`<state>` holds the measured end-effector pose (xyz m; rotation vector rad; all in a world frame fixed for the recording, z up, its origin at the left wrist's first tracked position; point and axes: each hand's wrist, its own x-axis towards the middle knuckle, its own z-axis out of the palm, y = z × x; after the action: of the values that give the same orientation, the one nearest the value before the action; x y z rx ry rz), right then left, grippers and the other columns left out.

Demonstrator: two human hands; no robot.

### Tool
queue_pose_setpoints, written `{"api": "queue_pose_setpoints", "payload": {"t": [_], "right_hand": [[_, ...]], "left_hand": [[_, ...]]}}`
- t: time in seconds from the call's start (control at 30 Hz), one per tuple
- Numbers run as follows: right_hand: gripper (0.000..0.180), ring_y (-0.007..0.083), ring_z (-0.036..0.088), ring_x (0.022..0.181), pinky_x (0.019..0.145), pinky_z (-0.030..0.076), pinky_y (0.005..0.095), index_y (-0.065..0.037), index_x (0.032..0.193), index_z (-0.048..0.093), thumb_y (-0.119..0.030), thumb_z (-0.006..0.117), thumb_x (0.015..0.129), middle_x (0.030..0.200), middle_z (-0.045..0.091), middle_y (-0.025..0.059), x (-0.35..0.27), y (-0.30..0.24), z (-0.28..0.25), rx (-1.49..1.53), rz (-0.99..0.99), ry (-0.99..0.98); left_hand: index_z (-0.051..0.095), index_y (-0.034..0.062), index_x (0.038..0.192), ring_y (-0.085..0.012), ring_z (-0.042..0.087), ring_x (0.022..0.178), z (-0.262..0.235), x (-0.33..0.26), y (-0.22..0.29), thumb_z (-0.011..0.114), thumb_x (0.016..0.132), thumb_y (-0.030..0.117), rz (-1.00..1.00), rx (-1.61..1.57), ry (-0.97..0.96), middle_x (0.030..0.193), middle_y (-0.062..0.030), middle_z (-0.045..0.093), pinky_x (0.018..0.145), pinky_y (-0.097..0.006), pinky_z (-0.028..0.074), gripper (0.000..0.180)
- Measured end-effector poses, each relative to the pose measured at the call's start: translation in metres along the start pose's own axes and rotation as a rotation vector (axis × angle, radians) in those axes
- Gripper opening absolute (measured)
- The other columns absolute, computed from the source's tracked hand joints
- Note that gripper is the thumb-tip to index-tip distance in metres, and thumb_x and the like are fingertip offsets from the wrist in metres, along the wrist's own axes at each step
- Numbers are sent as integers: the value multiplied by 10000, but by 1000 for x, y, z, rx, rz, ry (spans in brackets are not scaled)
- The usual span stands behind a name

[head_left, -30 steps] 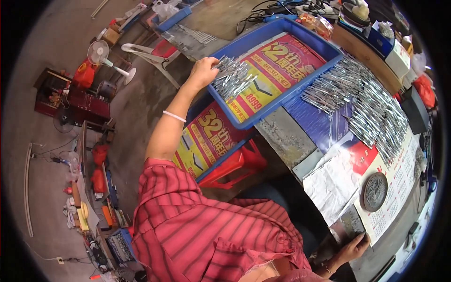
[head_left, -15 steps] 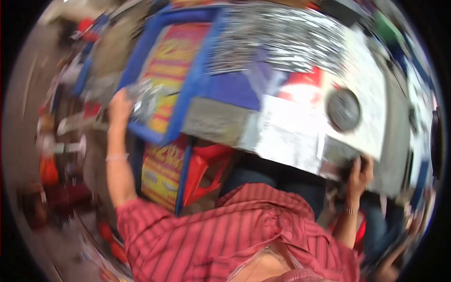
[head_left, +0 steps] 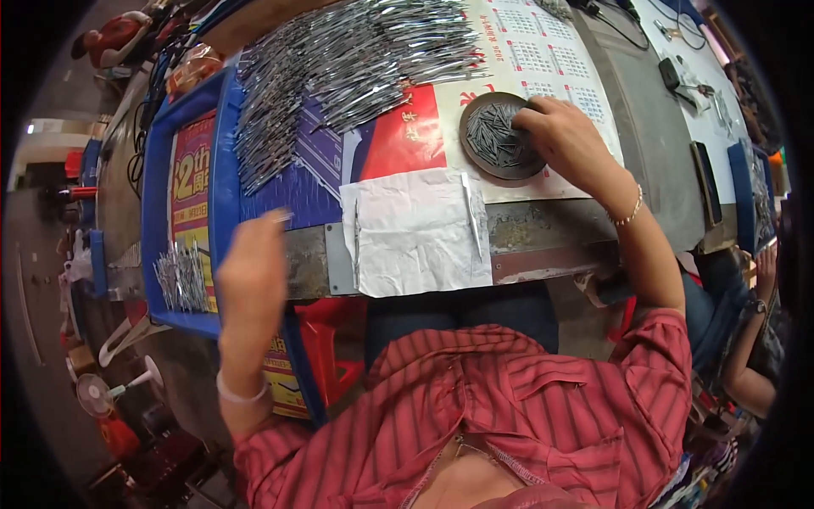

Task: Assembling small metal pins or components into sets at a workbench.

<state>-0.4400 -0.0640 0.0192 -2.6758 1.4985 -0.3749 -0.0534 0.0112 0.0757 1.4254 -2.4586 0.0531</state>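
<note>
My right hand [head_left: 566, 140] reaches into a round dark dish [head_left: 471, 153] of small grey metal pins [head_left: 494, 131]. Its thumb and fingers are drawn together at the pins; whatever they pinch is hidden. My left hand [head_left: 253, 276] is smeared by motion beside the blue tray [head_left: 227, 182], its fingers unclear. Inside that tray lies a bunch of thin shiny metal pieces [head_left: 181, 280]. On a crumpled white sheet [head_left: 411, 233] at the table's front edge rest two slim metal pieces, one along the left side and another metal piece [head_left: 472, 216] along the right.
A wide heap of slender shiny metal pieces [head_left: 356, 64] covers the far left of the table, over printed sheets. Farther right are a dark phone-like slab [head_left: 706, 182] and a black cable [head_left: 623, 21]. Another person's arm [head_left: 750, 365] shows at the right. A fan [head_left: 95, 394] stands at the lower left.
My left hand has come away from the blue tray's near end toward the table edge. My right hand has gone from the front edge to the dish. The whole view has turned and sharpened.
</note>
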Motion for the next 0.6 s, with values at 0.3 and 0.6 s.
{"api": "queue_pose_setpoints", "payload": {"t": [0.3, 0.6], "right_hand": [[66, 296, 572, 802, 757, 430, 393, -21, 798, 502, -1, 527, 741, 820, 560, 125, 33, 11, 6, -99, -233, -227], [183, 291, 589, 735, 657, 457, 382, 29, 849, 475, -3, 597, 715, 753, 561, 156, 31, 8, -14, 195, -75, -165]], "left_hand": [[552, 5, 1024, -297, 575, 774, 66, 14, -4, 517, 754, -13, -41, 59, -80, 815, -125, 512, 653, -377, 491, 272], [560, -6, 1100, -341, 584, 820, 62, -4, -5, 528, 825, -54, -187, -119, 165, 912, -166, 573, 677, -383, 481, 281]]}}
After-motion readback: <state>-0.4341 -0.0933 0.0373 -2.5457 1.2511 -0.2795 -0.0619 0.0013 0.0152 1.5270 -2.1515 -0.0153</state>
